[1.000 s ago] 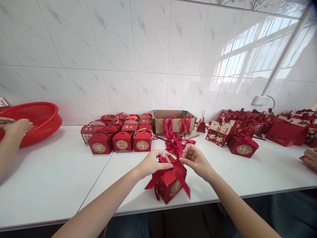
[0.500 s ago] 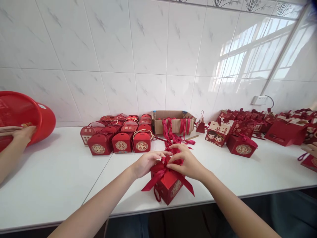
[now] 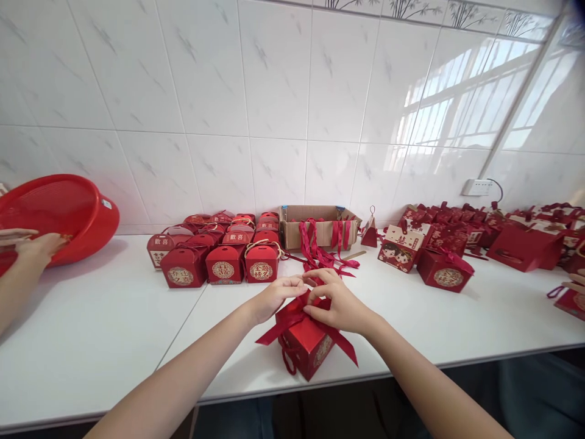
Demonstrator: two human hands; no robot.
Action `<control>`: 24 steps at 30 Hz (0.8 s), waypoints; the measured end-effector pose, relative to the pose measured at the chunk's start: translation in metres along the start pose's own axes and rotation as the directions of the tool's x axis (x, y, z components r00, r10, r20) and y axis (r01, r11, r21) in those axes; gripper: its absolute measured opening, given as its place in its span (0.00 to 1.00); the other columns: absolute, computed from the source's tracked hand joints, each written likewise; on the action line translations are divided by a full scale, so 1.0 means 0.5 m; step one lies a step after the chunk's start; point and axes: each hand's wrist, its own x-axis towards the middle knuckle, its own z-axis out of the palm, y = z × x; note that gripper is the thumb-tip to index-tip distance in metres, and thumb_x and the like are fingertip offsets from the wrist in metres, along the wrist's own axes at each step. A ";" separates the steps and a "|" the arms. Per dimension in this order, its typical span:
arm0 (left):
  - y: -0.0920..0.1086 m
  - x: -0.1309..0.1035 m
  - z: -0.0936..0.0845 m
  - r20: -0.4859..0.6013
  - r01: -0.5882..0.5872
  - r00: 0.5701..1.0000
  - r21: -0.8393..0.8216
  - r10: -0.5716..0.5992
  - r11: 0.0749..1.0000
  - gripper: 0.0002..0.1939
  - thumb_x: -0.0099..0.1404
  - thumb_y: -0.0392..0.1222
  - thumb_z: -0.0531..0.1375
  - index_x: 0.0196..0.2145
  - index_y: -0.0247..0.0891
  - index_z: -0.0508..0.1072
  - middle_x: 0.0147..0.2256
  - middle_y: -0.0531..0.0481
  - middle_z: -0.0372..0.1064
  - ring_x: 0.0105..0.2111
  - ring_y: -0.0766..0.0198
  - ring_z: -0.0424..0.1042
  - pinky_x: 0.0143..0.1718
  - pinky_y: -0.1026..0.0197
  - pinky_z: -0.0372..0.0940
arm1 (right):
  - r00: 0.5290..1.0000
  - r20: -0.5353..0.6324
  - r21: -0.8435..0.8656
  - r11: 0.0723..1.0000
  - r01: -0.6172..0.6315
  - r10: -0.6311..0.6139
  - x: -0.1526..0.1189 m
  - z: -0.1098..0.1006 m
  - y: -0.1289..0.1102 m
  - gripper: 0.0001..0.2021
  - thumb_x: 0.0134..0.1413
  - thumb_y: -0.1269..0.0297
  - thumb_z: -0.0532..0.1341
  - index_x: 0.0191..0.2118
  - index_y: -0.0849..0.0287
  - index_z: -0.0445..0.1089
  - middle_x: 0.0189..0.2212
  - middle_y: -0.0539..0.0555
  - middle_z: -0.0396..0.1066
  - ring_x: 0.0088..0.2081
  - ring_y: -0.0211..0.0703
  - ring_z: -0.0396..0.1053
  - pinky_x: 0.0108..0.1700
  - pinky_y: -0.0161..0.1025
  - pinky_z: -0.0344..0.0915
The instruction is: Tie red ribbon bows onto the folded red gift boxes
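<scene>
A red gift box (image 3: 307,344) with a gold round emblem stands near the table's front edge, one corner toward me. Across its top lies a red ribbon (image 3: 342,344) with two loose tails, one to each side. My left hand (image 3: 276,297) pinches the ribbon at the top from the left. From the right, the thumb and fingers of my right hand (image 3: 338,302) close on the ribbon at the knot. The fingers partly hide the knot. A dark red cord loop hangs from the box's left side.
Rows of red boxes (image 3: 223,262) stand at the left behind my hands. A cardboard box (image 3: 292,235) with draped ribbons is by the wall. More boxes (image 3: 445,274) fill the right. Another person's hand (image 3: 39,247) is in a red basin (image 3: 98,228); fingers show at the right edge.
My fingers have drawn closer together over the knot, and the box has shifted slightly left. At the left, the red basin has tilted down and moved right.
</scene>
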 end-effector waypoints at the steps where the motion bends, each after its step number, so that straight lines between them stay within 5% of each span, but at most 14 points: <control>1: 0.000 0.003 -0.001 -0.013 -0.003 1.000 0.036 0.003 0.999 0.14 0.57 0.48 0.58 0.20 0.36 0.66 0.43 0.46 0.69 0.47 0.52 0.67 0.51 0.52 0.58 | 1.000 0.004 -0.010 1.000 0.013 -0.013 0.001 0.000 0.000 0.04 0.49 0.67 0.64 0.26 0.55 0.74 0.52 0.53 0.65 0.54 0.53 0.58 0.55 0.54 0.56; 7: 0.014 0.007 -0.006 -0.092 -0.034 0.994 0.290 0.064 0.956 0.14 0.56 0.45 0.58 0.17 0.37 0.64 0.44 0.48 0.64 0.48 0.53 0.62 0.53 0.53 0.55 | 0.999 0.027 -0.040 0.998 0.043 -0.042 -0.001 0.005 0.003 0.05 0.50 0.67 0.63 0.25 0.56 0.73 0.52 0.53 0.65 0.53 0.53 0.57 0.54 0.54 0.57; 13: 0.030 0.003 -0.006 -0.119 -0.023 0.989 0.443 0.084 0.896 0.11 0.56 0.40 0.59 0.17 0.39 0.69 0.45 0.51 0.63 0.54 0.52 0.54 0.61 0.46 0.34 | 0.996 0.038 -0.063 0.995 0.084 -0.082 -0.002 0.004 0.005 0.05 0.50 0.67 0.62 0.25 0.56 0.73 0.52 0.53 0.65 0.54 0.53 0.56 0.54 0.54 0.57; 20: 0.010 0.001 -0.014 -0.008 0.060 0.998 0.208 -0.060 0.976 0.12 0.55 0.46 0.55 0.22 0.36 0.70 0.43 0.45 0.68 0.42 0.54 0.66 0.50 0.49 0.58 | 0.998 0.022 -0.015 0.998 -0.059 0.060 -0.003 0.011 0.003 0.04 0.47 0.66 0.64 0.24 0.56 0.73 0.53 0.55 0.63 0.56 0.55 0.55 0.56 0.56 0.53; 24: 0.005 -0.002 -0.023 0.123 0.052 0.991 -0.065 -0.044 0.997 0.09 0.51 0.42 0.55 0.21 0.36 0.71 0.46 0.43 0.71 0.48 0.51 0.65 0.50 0.50 0.59 | 0.994 0.015 0.064 0.992 -0.112 0.111 -0.009 0.011 0.002 0.03 0.44 0.68 0.64 0.23 0.57 0.71 0.54 0.56 0.62 0.58 0.55 0.55 0.58 0.55 0.53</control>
